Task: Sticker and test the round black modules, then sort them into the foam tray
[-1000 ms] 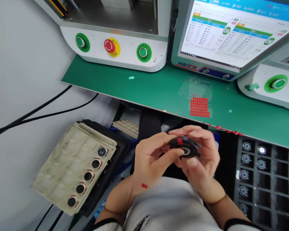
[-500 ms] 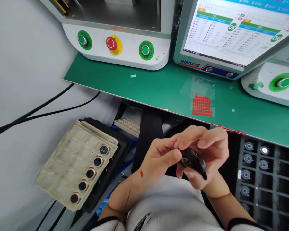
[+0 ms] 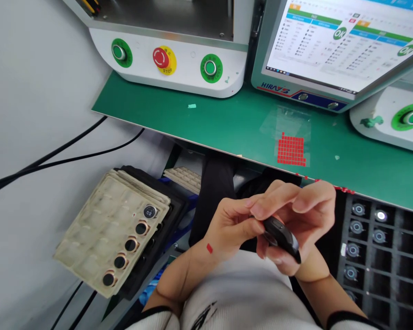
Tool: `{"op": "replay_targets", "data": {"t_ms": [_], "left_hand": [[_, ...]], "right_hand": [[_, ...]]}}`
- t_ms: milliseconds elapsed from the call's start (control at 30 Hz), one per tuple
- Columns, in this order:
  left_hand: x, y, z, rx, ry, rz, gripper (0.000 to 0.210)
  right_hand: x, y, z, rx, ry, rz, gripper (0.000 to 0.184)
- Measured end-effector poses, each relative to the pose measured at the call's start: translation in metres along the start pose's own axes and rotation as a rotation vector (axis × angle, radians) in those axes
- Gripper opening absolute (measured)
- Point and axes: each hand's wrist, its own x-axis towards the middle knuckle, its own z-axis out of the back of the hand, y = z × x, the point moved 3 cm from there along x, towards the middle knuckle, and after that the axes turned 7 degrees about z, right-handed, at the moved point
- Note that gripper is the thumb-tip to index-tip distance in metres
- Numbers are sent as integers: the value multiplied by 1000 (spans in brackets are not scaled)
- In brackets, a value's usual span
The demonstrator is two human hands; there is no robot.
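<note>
A black round smartwatch body (image 3: 282, 238) is held tilted on edge between my two hands, above my lap. My right hand (image 3: 311, 217) is closed around it, thumb below and fingers over the top. At its left end, my left hand (image 3: 232, 224) pinches the rim with thumb and fingers; a trace of red shows there, too small to make out. A small red sticker (image 3: 209, 248) lies on my left wrist. On the green bench, a clear sheet of red stickers (image 3: 291, 151) lies just beyond my hands.
Left of me, a stack of pale trays (image 3: 89, 229) carries several round watches. A black compartment tray (image 3: 387, 270) with several watch pieces stands at the right. More red stickers line the bench edge (image 3: 344, 189). Button panels (image 3: 184, 68) and a monitor (image 3: 309, 50) stand behind.
The watch has turned in my hands, so its side edge shows more and its round underside less. Both hands sit slightly further right in view.
</note>
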Motion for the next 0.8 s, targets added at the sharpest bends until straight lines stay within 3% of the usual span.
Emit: {"op": "replay_targets", "data": {"t_ms": [100,233,567,800], "left_hand": [[-1,-1,0,79,-1,-67,36],[-2,-1,-1,116,12,-44,39],[7,2,1,277,-21,-103,55],[7,1,0,214,-49,-100,54]], "right_hand": [[1,0,0,37,6,24,43],[5,3,-1,94,54,21,45],[3,9,-4,217,32,-193,44],[7,10,-6,277,51,-269,48]]}}
